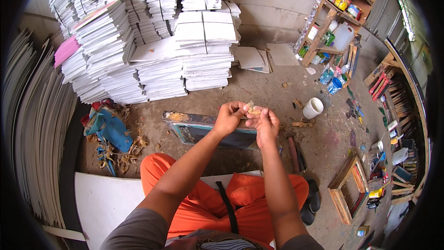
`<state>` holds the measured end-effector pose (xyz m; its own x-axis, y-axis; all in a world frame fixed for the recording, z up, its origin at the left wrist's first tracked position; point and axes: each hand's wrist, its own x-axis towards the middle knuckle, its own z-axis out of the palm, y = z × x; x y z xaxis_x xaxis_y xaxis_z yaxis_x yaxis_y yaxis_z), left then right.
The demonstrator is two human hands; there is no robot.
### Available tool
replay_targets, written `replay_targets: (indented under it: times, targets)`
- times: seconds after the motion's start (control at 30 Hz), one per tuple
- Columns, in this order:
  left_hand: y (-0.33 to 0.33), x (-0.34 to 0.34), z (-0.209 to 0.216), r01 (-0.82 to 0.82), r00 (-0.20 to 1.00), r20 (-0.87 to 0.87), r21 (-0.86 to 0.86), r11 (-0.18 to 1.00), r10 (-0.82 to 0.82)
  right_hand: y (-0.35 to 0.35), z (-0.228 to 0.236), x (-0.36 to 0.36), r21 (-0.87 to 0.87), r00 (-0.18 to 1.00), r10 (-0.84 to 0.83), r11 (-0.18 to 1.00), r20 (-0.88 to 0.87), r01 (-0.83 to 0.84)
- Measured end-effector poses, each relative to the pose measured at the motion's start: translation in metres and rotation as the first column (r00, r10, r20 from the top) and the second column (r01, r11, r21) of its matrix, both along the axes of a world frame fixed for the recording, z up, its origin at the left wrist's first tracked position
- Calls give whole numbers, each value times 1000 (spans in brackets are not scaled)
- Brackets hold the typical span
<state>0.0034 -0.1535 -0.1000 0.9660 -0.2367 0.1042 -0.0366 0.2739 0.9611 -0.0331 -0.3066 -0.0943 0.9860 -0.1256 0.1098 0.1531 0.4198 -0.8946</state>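
In front of my knees, both hands meet over a wooden screen frame [199, 118] with dark mesh, its top bar stained and patched with tan remnants. My left hand [229, 118] pinches a small crumpled tan scrap [251, 109] that looks like peeled tape. The fingers of my right hand [265, 125] are curled around the same scrap from the other side. Part of the frame's top bar is hidden behind my hands. My legs in orange trousers lie folded below the frame.
Left of the frame lie a blue cloth [115, 132] and tan peelings [134, 150]. Tall paper stacks [206, 46] stand behind. To the right are a white bucket [313, 108], an empty wooden frame [340, 203], a shelf with paint containers [344, 34] and black sandals [311, 202].
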Motion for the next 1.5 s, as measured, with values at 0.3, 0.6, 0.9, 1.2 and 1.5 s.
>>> replay_targets:
  times: [0.3,0.6,0.9,1.2,1.5]
  targets:
    - [-5,-5,7,-125,992,29,-34,992,126,9,7,6,-12,999,49,999,-14,-50]
    - [-1,-4,8,-206,978,47,27,978,204,38,5,21,-471,903,-344,772,257,427]
    - [8,5,13,-463,886,-118,-292,837,449,58,5,15,-638,777,-94,515,622,573]
    - [187,12,28,-747,624,-33,-320,583,781,59,-17,16,-859,860,40,-48,509,510]
    - [440,-55,-128,-931,40,72,364,11,997,59,-20,34,-863,869,15,-107,494,493]
